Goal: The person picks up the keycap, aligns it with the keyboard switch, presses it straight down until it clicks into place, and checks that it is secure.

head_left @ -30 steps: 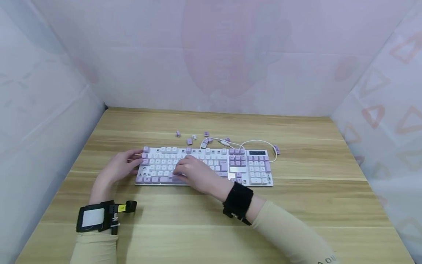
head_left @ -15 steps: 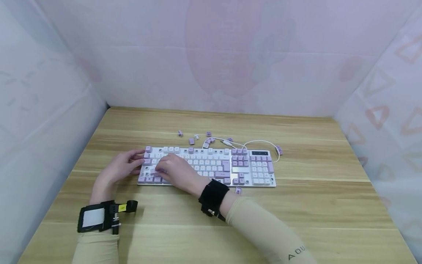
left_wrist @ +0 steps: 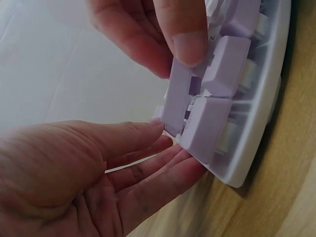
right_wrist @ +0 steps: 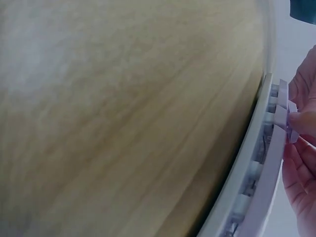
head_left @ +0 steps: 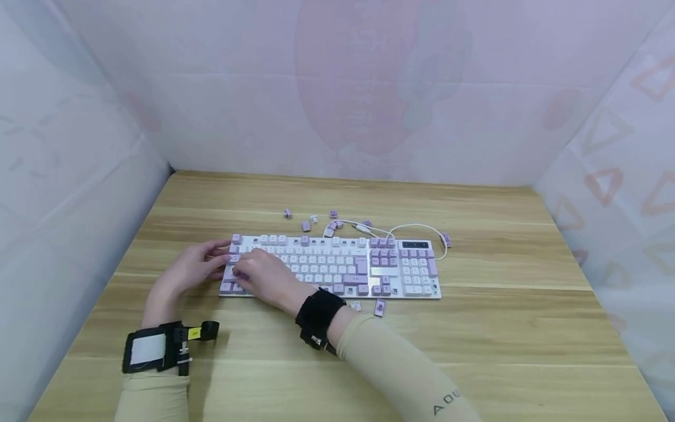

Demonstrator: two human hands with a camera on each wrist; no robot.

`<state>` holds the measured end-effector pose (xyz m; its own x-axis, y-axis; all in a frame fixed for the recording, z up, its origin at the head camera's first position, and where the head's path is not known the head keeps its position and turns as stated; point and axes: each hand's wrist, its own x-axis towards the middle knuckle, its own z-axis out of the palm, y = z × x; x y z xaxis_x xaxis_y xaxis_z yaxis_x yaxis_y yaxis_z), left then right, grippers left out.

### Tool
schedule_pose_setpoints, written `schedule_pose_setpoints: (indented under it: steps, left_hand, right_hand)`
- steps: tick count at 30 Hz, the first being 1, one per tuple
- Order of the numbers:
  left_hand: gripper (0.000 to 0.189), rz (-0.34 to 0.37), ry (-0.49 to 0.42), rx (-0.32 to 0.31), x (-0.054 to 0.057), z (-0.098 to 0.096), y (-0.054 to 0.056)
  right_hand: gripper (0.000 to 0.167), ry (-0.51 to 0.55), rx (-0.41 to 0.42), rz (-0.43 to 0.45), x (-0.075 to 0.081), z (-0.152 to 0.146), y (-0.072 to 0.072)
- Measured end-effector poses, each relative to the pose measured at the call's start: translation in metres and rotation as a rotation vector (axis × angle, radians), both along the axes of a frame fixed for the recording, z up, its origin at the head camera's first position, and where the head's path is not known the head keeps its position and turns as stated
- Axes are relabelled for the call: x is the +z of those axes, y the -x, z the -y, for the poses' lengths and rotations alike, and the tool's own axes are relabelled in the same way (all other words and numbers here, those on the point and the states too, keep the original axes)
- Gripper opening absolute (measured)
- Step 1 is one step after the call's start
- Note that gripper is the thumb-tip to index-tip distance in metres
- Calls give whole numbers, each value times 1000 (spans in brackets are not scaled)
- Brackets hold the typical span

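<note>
A white and purple keyboard [head_left: 383, 271] lies on the wooden table, with several key switches bare. My right hand [head_left: 266, 278] is over its left end. In the left wrist view, my right thumb and finger pinch a wide purple keycap [left_wrist: 177, 101], which sits tilted behind the front row. My left hand [head_left: 190, 266] holds the keyboard's left edge, thumb tip at the end of that keycap and the other fingers against the side. In the right wrist view the keyboard's front edge [right_wrist: 247, 153] shows, with my fingers at the right border. My right hand covers part of the keys.
Several loose keycaps [head_left: 306, 226] are scattered behind the keyboard, around a white cable [head_left: 416, 225]. In front lie a purple keycap [head_left: 379, 308] and a white keycap [head_left: 355, 306], near my right wrist. A fabric wall [head_left: 348, 129] stands behind the table.
My right hand has moved left along the keyboard with the purple keycap, from the middle to the left end. Two loose keycaps in front have come into view. My left hand stays put.
</note>
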<state>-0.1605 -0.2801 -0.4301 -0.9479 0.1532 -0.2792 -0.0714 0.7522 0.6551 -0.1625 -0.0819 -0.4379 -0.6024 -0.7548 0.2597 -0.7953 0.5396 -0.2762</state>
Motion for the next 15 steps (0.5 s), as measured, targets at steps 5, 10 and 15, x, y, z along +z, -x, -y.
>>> schedule_pose_setpoints:
  steps: [5, 10, 15]
  left_hand:
    - [56, 0, 17, 7, 0, 0, 0]
    - [56, -2, 19, 11, 0, 1, 1]
    - [55, -7, 21, 9, 0, 1, 0]
  right_hand:
    - [14, -5, -19, -9, -3, 2, 1]
    - [15, -8, -40, 11, -6, 4, 1]
    - [11, -46, -27, -41, -7, 6, -1]
